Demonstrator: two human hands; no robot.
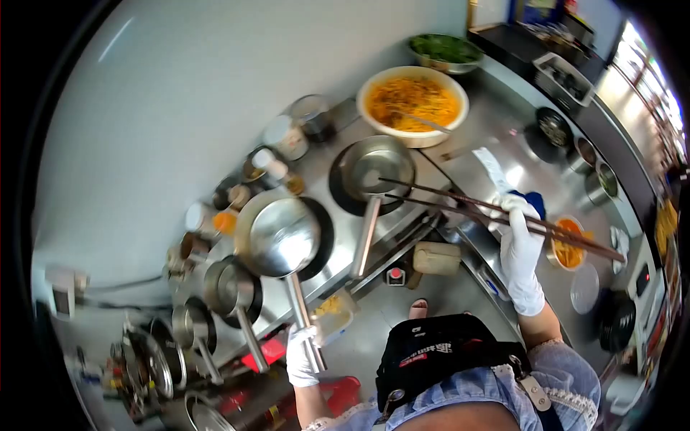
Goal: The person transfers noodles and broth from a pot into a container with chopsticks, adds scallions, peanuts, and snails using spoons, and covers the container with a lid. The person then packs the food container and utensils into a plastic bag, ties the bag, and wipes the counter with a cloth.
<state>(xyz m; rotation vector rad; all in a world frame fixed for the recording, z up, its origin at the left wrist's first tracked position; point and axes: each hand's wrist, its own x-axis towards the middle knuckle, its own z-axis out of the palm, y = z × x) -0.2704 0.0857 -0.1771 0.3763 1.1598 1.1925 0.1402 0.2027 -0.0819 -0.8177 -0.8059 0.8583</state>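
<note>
My left hand (302, 353), in a white glove, is closed round the handle of a large steel pan (286, 233), which sits at a burner over another pan. In a white glove too, my right hand (519, 241) grips long dark chopsticks (582, 241). Their tips point left, over the edge of a smaller steel pot (377, 169) on a black burner. Behind that pot stands a big white bowl (366, 108) of orange shredded food with a utensil in it. A bowl of orange pieces (568, 251) is right of my right hand.
Smaller pans (233, 287) with handles stand on burners at the left. Jars (286, 136) line the wall. A bowl of greens (445, 50) is at the back. Black bowl (552, 129) and metal containers (602, 183) line the right side. A beige container (437, 258) lies below the counter.
</note>
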